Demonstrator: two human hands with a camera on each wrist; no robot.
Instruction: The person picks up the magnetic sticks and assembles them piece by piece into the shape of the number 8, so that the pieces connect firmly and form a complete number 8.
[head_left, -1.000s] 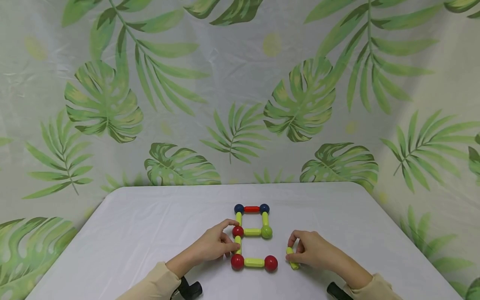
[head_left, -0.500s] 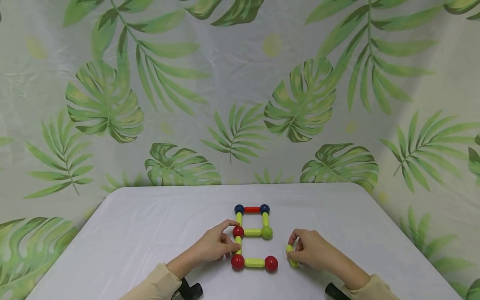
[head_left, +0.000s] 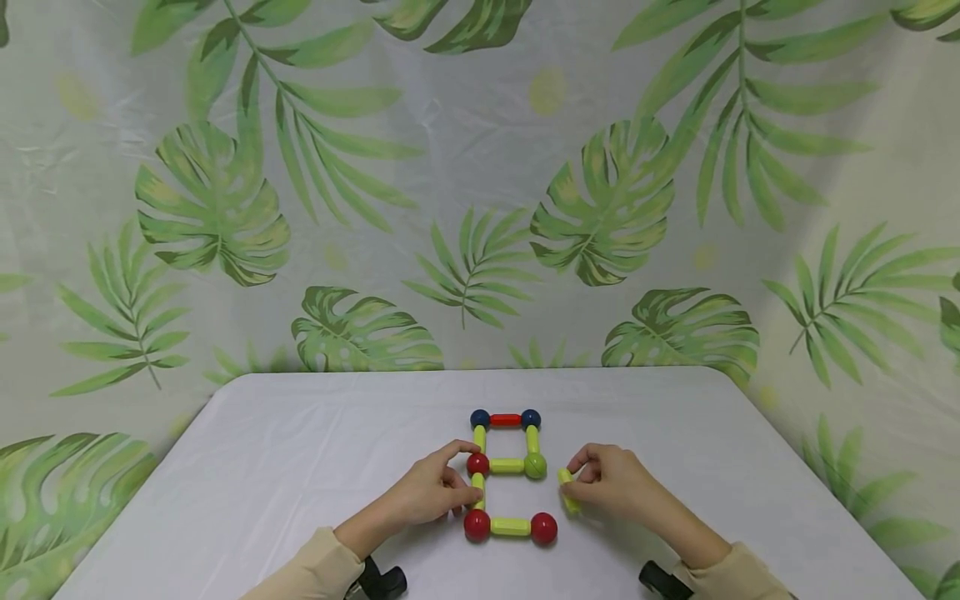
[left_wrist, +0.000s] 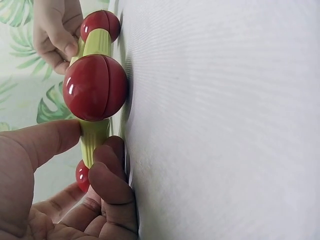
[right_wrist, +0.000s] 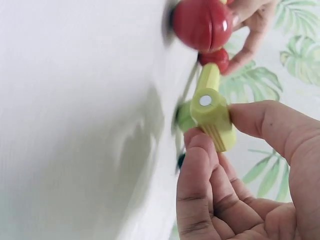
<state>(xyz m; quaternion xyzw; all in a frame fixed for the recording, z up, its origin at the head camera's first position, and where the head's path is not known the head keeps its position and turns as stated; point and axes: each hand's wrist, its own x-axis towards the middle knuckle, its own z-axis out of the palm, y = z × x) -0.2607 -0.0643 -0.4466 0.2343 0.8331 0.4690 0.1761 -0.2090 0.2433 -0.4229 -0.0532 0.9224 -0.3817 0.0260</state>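
Note:
A flat figure of magnetic rods and balls lies on the table. My left hand [head_left: 423, 487] pinches its lower left yellow-green rod [left_wrist: 94, 137] between thumb and fingers, the index finger reaching the middle red ball [head_left: 477, 464]. My right hand [head_left: 617, 483] pinches a loose yellow-green magnetic rod [right_wrist: 215, 122], whose silvery end shows in the right wrist view. This rod is held right of the figure, apart from the green ball [head_left: 535, 465] and the lower right red ball [head_left: 543, 528]. Another red ball [head_left: 477, 525] forms the lower left corner.
Two dark blue balls, left [head_left: 480, 419] and right [head_left: 531, 419], joined by a red rod [head_left: 506, 420], form the figure's far side. The white-covered table [head_left: 322, 433] meets a leaf-patterned backdrop [head_left: 465, 167] behind. Black wrist devices show at both sleeves.
My right hand has moved the loose rod leftward and slightly away from me, closer to the figure. The left hand stays in place.

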